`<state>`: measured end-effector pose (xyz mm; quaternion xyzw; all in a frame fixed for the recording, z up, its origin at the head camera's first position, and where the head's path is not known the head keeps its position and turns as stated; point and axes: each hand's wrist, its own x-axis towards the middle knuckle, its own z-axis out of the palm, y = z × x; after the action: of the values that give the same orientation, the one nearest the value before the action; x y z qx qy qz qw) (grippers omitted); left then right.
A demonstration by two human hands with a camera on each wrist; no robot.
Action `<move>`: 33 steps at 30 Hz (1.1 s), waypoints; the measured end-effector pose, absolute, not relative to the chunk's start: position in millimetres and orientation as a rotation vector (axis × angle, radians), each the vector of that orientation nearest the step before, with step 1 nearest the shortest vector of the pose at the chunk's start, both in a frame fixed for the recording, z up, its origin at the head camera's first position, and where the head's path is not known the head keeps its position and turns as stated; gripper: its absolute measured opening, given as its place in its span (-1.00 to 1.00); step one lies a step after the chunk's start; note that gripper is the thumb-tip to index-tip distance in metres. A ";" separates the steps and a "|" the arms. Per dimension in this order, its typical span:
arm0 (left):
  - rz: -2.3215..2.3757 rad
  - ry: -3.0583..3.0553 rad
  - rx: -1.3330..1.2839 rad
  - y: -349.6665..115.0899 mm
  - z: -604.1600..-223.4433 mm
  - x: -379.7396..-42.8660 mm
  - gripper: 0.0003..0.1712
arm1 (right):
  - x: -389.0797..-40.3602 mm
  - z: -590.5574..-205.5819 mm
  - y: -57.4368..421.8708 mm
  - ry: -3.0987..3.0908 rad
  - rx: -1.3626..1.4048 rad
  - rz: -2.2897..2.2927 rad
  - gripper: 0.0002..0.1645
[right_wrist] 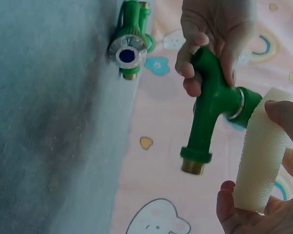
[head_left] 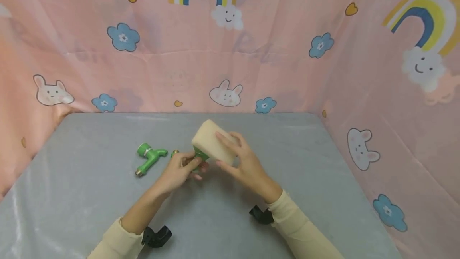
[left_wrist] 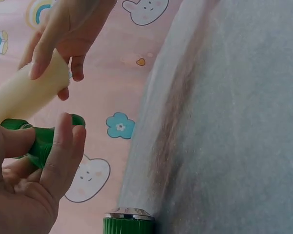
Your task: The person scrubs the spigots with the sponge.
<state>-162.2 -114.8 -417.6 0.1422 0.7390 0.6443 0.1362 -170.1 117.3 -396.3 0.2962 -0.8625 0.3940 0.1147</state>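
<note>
My left hand (head_left: 183, 169) holds a green faucet (right_wrist: 207, 112) between thumb and fingers, partly hidden by the hand in the head view. Its brass threaded end and ribbed knob show in the right wrist view. In my right hand (head_left: 242, 161) is a cream sponge (head_left: 212, 141), gripped by thumb and fingers along its sides. The sponge's edge is right at the faucet's knob, overlapping it in the right wrist view. A second green faucet (head_left: 151, 159) lies on the table, left of the left hand.
The grey-covered table (head_left: 215, 219) runs back to a pink curtain (head_left: 154, 71) printed with rainbows, rabbits and flowers. A small brass-and-green end (head_left: 175, 153) peeks out beside the left fingers. Black wrist mounts (head_left: 156, 237) sit at both sleeve cuffs.
</note>
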 end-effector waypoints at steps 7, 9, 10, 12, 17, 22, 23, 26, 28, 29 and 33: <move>1.905 2.169 0.261 -117.8 -415.3 -161.8 -0.56 | -174.9 -398.2 127.3 -2.545 0.803 1.163 -0.20; 1.889 2.208 0.267 -118.3 -414.2 -161.9 -0.58 | -175.8 -398.5 129.4 -2.546 0.790 1.153 -0.21; 1.872 2.238 0.279 -118.5 -413.8 -162.2 -0.59 | -176.5 -398.7 130.0 -2.542 0.790 1.145 -0.21; 1.839 2.304 0.317 -118.6 -412.7 -163.2 -0.59 | -178.0 -399.0 130.6 -2.525 0.797 1.137 -0.21; 1.776 2.416 0.388 -121.4 -412.1 -166.2 -0.62 | -180.9 -400.5 129.8 -2.521 0.835 1.109 -0.24; 1.767 2.426 0.423 -128.6 -410.6 -167.4 -0.55 | -181.3 -401.6 130.2 -2.567 0.840 1.101 -0.25; 1.768 2.431 0.420 -129.9 -409.9 -167.5 -0.54 | -181.8 -401.5 130.7 -2.577 0.838 1.095 -0.26; 1.755 2.445 0.411 -133.3 -407.7 -168.1 -0.51 | -184.1 -399.8 135.4 -2.623 0.811 1.083 -0.27; 1.735 2.463 0.404 -136.0 -407.0 -168.8 -0.51 | -187.0 -398.5 141.1 -2.652 0.778 1.051 -0.28; 1.730 2.468 0.391 -137.4 -406.7 -169.1 -0.51 | -188.5 -397.8 144.6 -2.666 0.758 1.032 -0.29; 1.724 2.479 0.335 -142.5 -405.6 -170.2 -0.49 | -192.0 -393.6 156.9 -2.673 0.678 0.988 -0.29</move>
<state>-170.2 -142.5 -405.6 0.1100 0.8148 0.5668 0.0519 -192.0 156.9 -393.6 0.2303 -0.9073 0.3353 0.1062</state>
